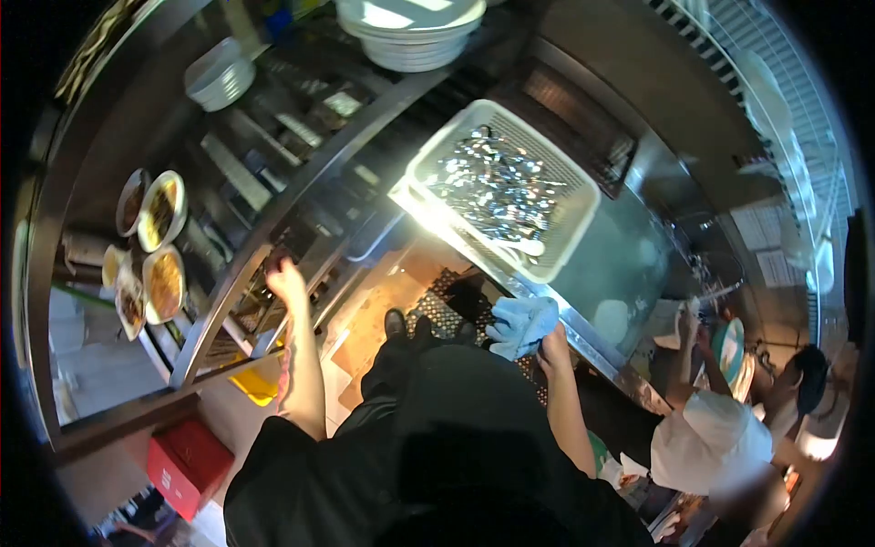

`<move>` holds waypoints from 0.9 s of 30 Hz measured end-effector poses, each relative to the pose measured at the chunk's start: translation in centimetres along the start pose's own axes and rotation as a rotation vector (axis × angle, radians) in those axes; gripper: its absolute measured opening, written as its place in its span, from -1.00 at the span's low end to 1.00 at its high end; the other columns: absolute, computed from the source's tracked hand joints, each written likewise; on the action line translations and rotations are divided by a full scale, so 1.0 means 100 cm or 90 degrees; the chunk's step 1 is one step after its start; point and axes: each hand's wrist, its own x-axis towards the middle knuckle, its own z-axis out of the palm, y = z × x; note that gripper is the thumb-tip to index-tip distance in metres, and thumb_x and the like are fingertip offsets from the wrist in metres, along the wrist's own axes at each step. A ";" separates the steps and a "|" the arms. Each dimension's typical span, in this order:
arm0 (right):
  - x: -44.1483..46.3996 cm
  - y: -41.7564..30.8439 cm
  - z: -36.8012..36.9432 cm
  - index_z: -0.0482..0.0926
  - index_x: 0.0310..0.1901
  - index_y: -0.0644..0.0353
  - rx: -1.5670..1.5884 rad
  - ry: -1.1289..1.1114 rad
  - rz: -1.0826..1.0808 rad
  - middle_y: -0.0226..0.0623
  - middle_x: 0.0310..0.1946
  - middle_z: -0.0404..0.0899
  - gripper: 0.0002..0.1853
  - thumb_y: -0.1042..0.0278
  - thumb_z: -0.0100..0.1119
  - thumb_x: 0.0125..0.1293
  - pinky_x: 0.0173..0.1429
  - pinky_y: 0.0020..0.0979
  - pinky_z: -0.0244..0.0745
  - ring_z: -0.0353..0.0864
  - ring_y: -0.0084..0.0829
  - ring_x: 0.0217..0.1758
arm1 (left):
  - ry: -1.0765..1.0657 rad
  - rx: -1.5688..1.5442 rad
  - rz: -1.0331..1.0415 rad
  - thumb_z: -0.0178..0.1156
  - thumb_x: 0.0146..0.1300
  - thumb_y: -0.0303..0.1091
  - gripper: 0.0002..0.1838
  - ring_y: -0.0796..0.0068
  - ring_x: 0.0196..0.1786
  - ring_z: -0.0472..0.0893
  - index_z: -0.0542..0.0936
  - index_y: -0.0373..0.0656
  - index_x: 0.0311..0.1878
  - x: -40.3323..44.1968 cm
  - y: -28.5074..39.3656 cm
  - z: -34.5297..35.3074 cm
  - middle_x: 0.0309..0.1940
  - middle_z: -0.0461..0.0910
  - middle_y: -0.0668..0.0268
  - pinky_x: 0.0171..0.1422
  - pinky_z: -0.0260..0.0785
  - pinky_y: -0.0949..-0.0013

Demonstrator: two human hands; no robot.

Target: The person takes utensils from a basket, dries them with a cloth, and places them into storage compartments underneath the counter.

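My right hand (552, 348) is closed on a light blue glove (523, 325), which hangs crumpled beside the steel counter's front edge (583, 330). Beyond it, a white plastic basket (576, 214) holds a heap of metal cutlery (501, 187), with a white spoon-like piece near its front side. My left hand (289, 283) reaches out to the metal shelf frame (228, 310). Its fingers are curled around something small and dark that I cannot make out.
Bowls of food (165, 284) stand on the left shelf. Stacked white dishes (410, 41) are at the top. A red box (190, 467) sits lower left. At right, a person in a white cap (711, 442) works close by, and another person's hands are near the sink.
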 end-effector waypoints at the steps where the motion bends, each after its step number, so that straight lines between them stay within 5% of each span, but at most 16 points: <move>1: -0.004 -0.003 -0.007 0.56 0.20 0.26 0.202 -0.052 0.038 -0.20 0.11 0.66 -0.61 0.17 0.12 0.52 0.27 -0.15 0.55 0.66 -0.23 0.13 | -0.061 -0.091 -0.056 0.21 0.45 -0.31 -0.73 0.33 -0.05 0.67 0.65 -0.27 0.07 -0.018 0.085 0.026 -0.07 0.72 0.22 0.11 0.51 0.28; 2: -0.012 -0.014 -0.014 0.56 0.20 0.26 0.205 -0.043 0.032 -0.20 0.11 0.66 -0.61 0.17 0.12 0.52 0.27 -0.15 0.55 0.66 -0.23 0.13 | -0.115 -0.177 -0.121 0.21 0.45 -0.30 -0.75 0.37 -0.11 0.67 0.68 -0.27 0.01 -0.037 0.174 0.051 -0.14 0.73 0.23 0.06 0.52 0.30; 4: -0.036 -0.039 -0.028 0.47 0.30 0.21 0.347 -0.085 0.027 -0.21 0.24 0.57 -0.55 0.11 0.10 0.53 0.36 -0.11 0.54 0.59 -0.22 0.25 | -0.291 -0.216 -0.078 0.21 0.44 -0.31 -0.78 0.41 -0.09 0.68 0.71 -0.25 -0.04 -0.066 0.239 0.101 -0.15 0.74 0.18 0.07 0.53 0.29; 7: -0.055 -0.068 -0.069 0.40 0.35 0.23 0.344 -0.133 -0.091 -0.18 0.24 0.55 -0.49 0.03 0.03 0.57 0.34 -0.15 0.53 0.58 -0.16 0.25 | -0.529 -0.182 0.116 0.23 0.38 -0.37 -0.80 0.10 0.01 0.72 0.71 -0.24 -0.03 -0.089 0.315 0.169 -0.11 0.74 0.07 0.13 0.53 0.21; 12: -0.057 -0.092 -0.054 0.40 0.35 0.22 0.620 -0.133 -0.081 -0.19 0.23 0.55 -0.49 0.02 0.03 0.57 0.32 -0.14 0.54 0.59 -0.16 0.23 | -0.671 -0.030 0.209 0.18 0.35 -0.27 -0.78 -0.10 -0.06 0.70 0.74 -0.11 -0.09 -0.101 0.329 0.282 -0.14 0.72 -0.03 0.07 0.53 0.00; 13: -0.055 -0.089 -0.042 0.40 0.35 0.22 0.647 -0.131 -0.065 -0.19 0.22 0.55 -0.49 0.01 0.03 0.57 0.32 -0.14 0.55 0.59 -0.16 0.23 | -0.622 0.017 0.263 0.22 0.31 -0.32 -0.79 0.01 -0.20 0.74 0.73 -0.20 -0.11 -0.105 0.314 0.306 -0.28 0.73 0.02 -0.06 0.56 0.08; 18: -0.071 -0.098 -0.043 0.41 0.34 0.21 0.712 -0.138 0.017 -0.19 0.21 0.55 -0.48 0.00 0.03 0.57 0.30 -0.14 0.56 0.60 -0.17 0.21 | -0.555 0.221 0.274 0.24 0.28 -0.26 -0.79 -0.11 -0.18 0.73 0.75 -0.16 -0.18 -0.095 0.301 0.376 -0.26 0.73 -0.05 -0.06 0.59 -0.05; 22: -0.092 -0.106 -0.075 0.41 0.34 0.20 0.739 -0.133 0.061 -0.19 0.20 0.55 -0.48 -0.01 0.03 0.57 0.28 -0.14 0.57 0.60 -0.17 0.20 | -0.634 0.496 0.183 0.44 0.01 -0.31 -0.75 0.11 -0.06 0.79 0.77 -0.17 -0.21 -0.082 0.358 0.390 -0.17 0.78 0.07 0.00 0.66 0.15; 27: -0.098 -0.110 -0.094 0.42 0.33 0.19 0.759 -0.124 0.064 -0.19 0.19 0.55 -0.48 -0.03 0.03 0.56 0.26 -0.13 0.58 0.61 -0.17 0.18 | -0.574 0.436 0.194 0.33 0.12 -0.33 -0.80 0.10 -0.08 0.80 0.77 -0.18 -0.21 -0.085 0.346 0.414 -0.18 0.78 0.06 -0.03 0.66 0.13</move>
